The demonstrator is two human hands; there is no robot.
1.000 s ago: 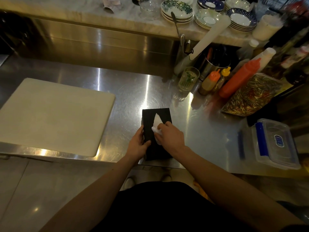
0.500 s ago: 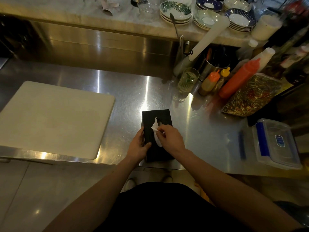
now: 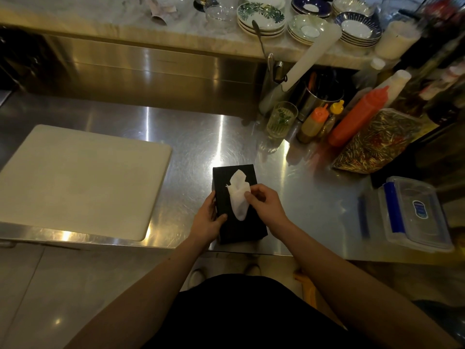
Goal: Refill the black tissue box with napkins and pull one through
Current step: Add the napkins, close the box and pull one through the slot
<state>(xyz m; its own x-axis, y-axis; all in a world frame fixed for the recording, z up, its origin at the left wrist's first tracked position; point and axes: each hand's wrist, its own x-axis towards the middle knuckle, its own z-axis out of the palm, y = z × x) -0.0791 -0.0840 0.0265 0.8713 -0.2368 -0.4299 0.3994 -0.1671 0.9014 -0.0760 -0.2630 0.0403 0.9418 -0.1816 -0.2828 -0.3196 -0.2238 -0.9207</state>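
Right hand (image 3: 264, 204) pinching the white napkin (image 3: 238, 197), now drawn further out of the black tissue box (image 3: 239, 222) at six o'clock on the steel counter (image 3: 196, 137), left hand (image 3: 207, 220) gripping the box's side, so pull-through looks nearly done.

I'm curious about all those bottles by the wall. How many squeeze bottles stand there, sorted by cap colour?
Orange cap: 1, the small bottle
Yellow cap: 1, the small bottle behind it
Red: 1, the tall bottle
White: 1, the tall bottle
Total: 4 that show clearly; darker bottles further right are too blurred to count.
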